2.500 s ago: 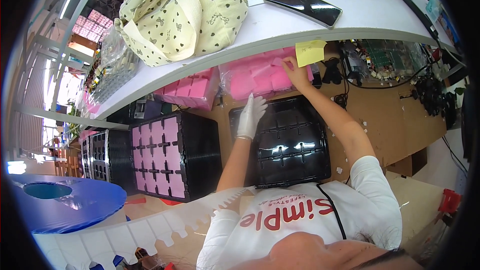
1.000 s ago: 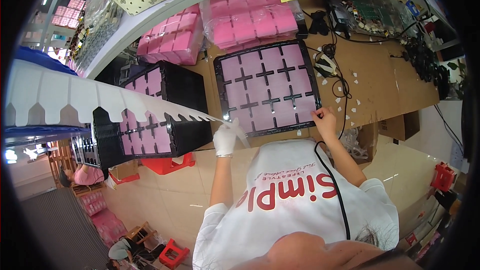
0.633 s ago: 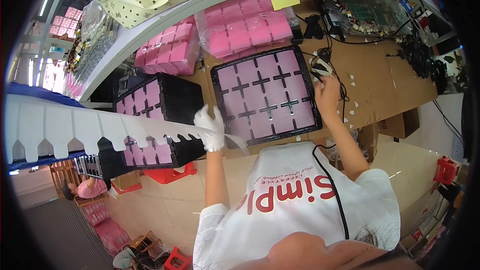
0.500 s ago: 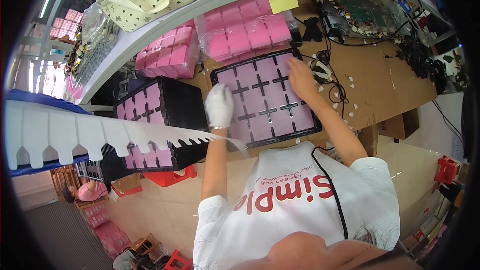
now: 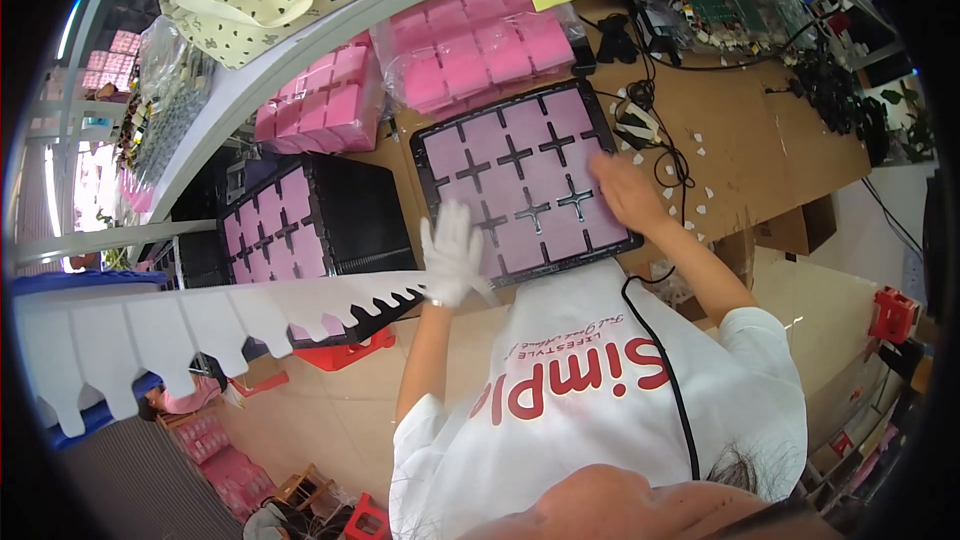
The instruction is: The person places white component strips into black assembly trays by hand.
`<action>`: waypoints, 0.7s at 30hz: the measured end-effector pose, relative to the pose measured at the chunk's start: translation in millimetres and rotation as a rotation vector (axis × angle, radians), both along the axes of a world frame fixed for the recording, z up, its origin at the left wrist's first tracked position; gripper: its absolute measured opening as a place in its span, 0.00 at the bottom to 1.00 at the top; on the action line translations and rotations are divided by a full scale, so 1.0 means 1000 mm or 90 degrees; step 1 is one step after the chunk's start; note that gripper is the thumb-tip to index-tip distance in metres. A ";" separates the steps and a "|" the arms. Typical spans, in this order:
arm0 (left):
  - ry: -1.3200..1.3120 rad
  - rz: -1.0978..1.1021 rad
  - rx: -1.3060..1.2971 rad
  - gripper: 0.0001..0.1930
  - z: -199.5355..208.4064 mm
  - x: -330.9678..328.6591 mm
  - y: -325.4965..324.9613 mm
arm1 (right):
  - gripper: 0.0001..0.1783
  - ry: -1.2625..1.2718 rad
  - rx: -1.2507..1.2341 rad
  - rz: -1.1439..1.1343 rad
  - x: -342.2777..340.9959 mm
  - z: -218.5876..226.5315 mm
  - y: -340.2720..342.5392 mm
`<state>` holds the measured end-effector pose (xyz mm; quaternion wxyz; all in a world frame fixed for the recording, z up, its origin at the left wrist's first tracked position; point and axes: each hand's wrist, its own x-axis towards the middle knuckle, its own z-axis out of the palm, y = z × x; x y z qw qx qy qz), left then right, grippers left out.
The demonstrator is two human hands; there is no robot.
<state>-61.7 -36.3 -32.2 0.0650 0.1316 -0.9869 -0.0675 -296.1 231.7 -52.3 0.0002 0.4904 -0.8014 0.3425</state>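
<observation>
A black tray point(image 5: 462, 145) lies on the bench, with pink pads point(image 5: 500, 135) set between black cross-shaped dividers point(image 5: 515, 156). At its near left edge is my left hand point(image 5: 455, 252) in a white glove, open, with its fingers spread over the rim. My right hand point(image 5: 628, 196) is bare and rests at the right rim, fingers stretched out over the edge of the pads. I see nothing held in either hand. A white notched strip point(image 5: 230, 325) runs from the left side toward my left wrist, in front of other things.
Left of the tray rises a stack of black trays point(image 5: 368, 215) with pink pads. Bagged pink blocks point(image 5: 480, 55) stand behind, under a white shelf edge point(image 5: 345, 2). Dark cables point(image 5: 680, 175), white scraps and circuit boards point(image 5: 720, 5) lie to the right. Red stools stand on the floor.
Both hands have slid toward me along the tray's sides, the right one from near the far corner. My left hand's fingers are now spread wider. The view has shifted slightly.
</observation>
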 end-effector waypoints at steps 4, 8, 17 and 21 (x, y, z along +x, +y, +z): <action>-0.138 -0.133 0.013 0.23 0.009 0.062 0.027 | 0.17 0.102 0.141 0.228 0.044 0.010 0.061; -0.200 -0.102 0.045 0.13 0.014 0.077 0.029 | 0.19 0.118 0.185 0.158 0.057 0.013 0.070; 0.133 0.357 0.392 0.20 -0.010 0.071 0.035 | 0.29 -0.280 0.001 -0.232 0.062 -0.046 0.063; 0.148 0.449 0.424 0.22 -0.025 0.070 0.024 | 0.36 -0.402 0.012 -0.329 0.061 -0.069 0.060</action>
